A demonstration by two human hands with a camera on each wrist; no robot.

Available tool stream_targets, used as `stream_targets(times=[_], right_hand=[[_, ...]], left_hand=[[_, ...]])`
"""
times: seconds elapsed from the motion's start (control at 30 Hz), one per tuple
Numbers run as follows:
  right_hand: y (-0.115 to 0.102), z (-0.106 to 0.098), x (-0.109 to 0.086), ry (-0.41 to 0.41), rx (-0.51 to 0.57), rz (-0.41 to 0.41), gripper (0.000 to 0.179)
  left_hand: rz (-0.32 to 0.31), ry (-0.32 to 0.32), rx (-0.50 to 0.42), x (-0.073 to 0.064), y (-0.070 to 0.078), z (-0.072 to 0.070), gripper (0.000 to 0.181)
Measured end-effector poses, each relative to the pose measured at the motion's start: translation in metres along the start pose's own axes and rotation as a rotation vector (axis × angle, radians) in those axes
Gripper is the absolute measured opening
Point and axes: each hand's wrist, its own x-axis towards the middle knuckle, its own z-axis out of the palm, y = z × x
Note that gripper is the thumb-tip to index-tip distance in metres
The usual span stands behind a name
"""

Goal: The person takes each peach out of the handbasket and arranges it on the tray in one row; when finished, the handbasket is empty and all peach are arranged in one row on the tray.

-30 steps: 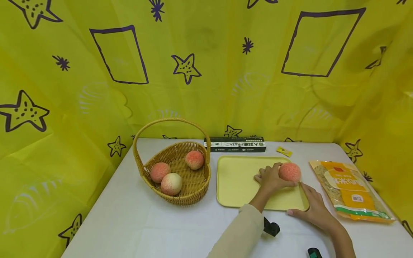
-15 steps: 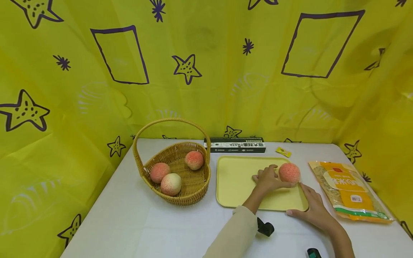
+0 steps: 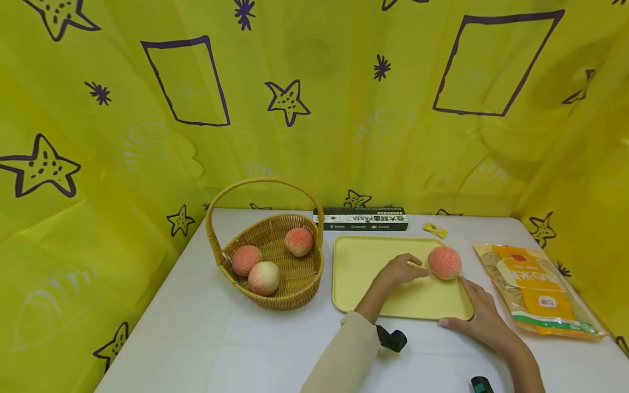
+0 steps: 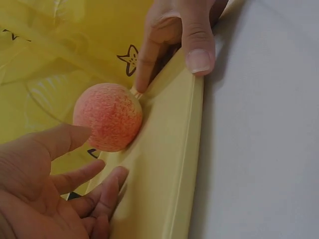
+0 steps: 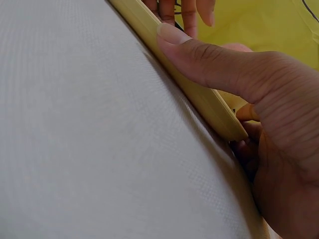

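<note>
Peach (image 3: 444, 263) rests on tray (image 3: 361, 278), left fingers (image 4: 82, 178) near (contact unclear).

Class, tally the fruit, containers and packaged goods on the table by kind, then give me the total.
Peaches: 4
Wicker basket: 1
Yellow tray: 1
Pasta box: 1
Small yellow packet: 1
Grain bag: 1
Total: 9

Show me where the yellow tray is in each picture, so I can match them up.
Head: the yellow tray lies right of centre, between the wicker basket and the orange-labelled bag.
Left wrist: the tray's floor slants down the middle, beside the peach.
Right wrist: mainly the tray's edge shows, running diagonally from the top to right of centre.
Shared landmark: the right hand, its thumb at the tray's edge.
</note>
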Motion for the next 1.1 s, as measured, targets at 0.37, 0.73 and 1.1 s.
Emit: stream_targets(times=[0.37,0.73,1.1], right_hand=[[0.0,-0.003,0.0,-0.003,0.009,-0.002,0.117],[0.001,0.0,0.0,0.007,-0.009,-0.025,0.116],[0.0,-0.002,0.001,-0.024,0.027,0.0,0.117]], left_hand=[[0.18,-0.299,-0.054,-0.02,-0.005,-0.042,0.037],[0.384,-0.42,0.035,-0.058,-0.002,-0.098,0.04],[0.458,-0.443,0.183,-0.098,-0.004,-0.166,0.041]])
